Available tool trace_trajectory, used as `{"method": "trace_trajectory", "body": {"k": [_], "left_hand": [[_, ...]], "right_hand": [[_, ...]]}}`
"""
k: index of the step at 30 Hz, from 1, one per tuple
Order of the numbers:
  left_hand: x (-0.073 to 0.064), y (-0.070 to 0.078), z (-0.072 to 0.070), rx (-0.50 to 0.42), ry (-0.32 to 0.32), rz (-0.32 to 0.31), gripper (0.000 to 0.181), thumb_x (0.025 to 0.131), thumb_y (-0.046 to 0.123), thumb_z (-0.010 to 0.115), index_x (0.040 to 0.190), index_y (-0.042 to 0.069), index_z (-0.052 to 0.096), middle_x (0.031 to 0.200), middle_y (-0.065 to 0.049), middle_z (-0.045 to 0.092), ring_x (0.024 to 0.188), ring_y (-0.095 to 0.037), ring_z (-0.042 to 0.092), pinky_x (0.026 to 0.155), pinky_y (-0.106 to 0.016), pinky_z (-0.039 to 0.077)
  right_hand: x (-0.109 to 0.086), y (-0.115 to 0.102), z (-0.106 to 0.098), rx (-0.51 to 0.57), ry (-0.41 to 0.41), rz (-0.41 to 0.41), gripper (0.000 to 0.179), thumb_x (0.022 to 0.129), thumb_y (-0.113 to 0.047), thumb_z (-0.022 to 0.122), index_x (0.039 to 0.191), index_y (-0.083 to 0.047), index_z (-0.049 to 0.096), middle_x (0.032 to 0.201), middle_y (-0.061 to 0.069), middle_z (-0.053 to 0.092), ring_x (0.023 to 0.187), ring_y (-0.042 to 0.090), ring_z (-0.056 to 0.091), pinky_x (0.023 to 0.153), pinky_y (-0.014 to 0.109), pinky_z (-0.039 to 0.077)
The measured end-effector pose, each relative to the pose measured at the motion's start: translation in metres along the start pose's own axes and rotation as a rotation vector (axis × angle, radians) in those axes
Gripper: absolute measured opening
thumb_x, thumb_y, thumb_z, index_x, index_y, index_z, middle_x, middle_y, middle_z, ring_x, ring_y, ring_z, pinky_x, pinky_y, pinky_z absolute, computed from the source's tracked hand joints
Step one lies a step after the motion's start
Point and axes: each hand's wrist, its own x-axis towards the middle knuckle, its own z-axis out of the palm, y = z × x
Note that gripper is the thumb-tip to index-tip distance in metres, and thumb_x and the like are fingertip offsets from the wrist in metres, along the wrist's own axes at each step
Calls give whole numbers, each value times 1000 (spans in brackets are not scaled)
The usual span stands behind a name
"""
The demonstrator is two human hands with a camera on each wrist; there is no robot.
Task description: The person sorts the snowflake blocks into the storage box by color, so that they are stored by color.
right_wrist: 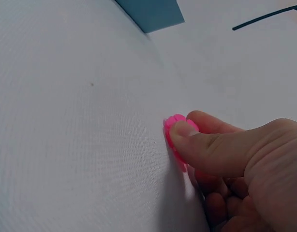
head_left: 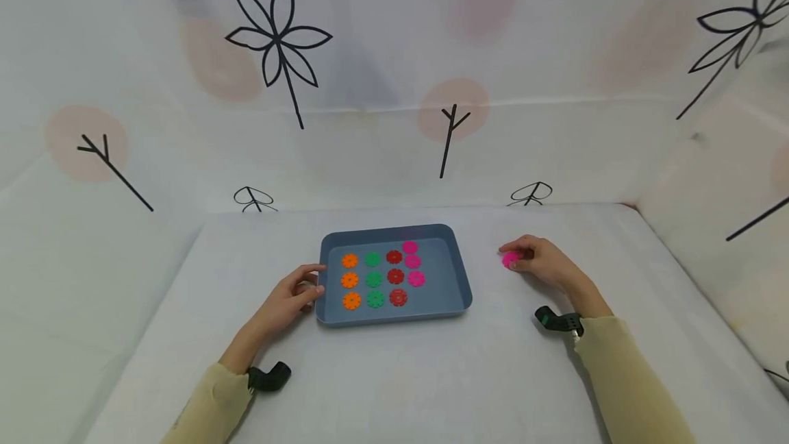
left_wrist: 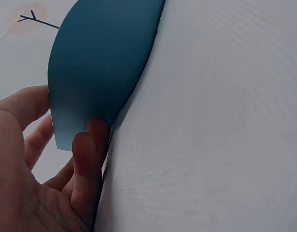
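Note:
A blue-grey tray (head_left: 459, 301) lies on the white cloth. My left hand (head_left: 291, 299) holds its left edge; in the left wrist view, fingers (left_wrist: 84, 159) lie against the outer wall while another reaches behind the rim. Notched plastic discs lie inside in columns: three orange discs (head_left: 350, 280), three green discs (head_left: 374, 279), three red discs (head_left: 396, 276) and three pink discs (head_left: 412, 262), the pink column sitting farther back. Right of the tray, my right hand (head_left: 539, 262) pinches one more pink disc (right_wrist: 176, 118) between thumb and finger, on edge close to the cloth.
White cloth (head_left: 394, 382) covers the table, and patterned fabric (head_left: 370, 156) hangs behind and at both sides. Dark wrist cameras (head_left: 269, 377) stick out from both wrists near the cloth. The tray's raised rim surrounds the discs.

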Motion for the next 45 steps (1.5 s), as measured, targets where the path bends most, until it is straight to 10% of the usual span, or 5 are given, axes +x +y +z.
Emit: {"method": "trace_trajectory", "body": {"k": [23,35,45], "left_hand": [[0,2,1,-17,-16,10,46,101,21,61,144,9,49,120,-17,52,85,-25,56,71,-30,52],[1,3,1,-13,-17,15,46,101,16,60,144,4,47,120,-17,52,84,-24,56,70,-30,51],[-12,39,0,-8,-31,-2,45,101,14,60,142,0,48,117,-19,53,85,-29,56,73,-33,52]], "right_hand": [[-2,-3,-7,53,14,48,28,104,-16,52,125,-4,65,127,18,59,115,33,48,98,49,40],[-3,-1,-20,82,-13,46,31,102,-15,56,129,-3,64,118,15,62,104,28,54,79,26,47],[1,-24,-18,138,-84,-33,31,100,-11,59,130,-3,64,126,18,58,116,37,55,86,32,52]]}}
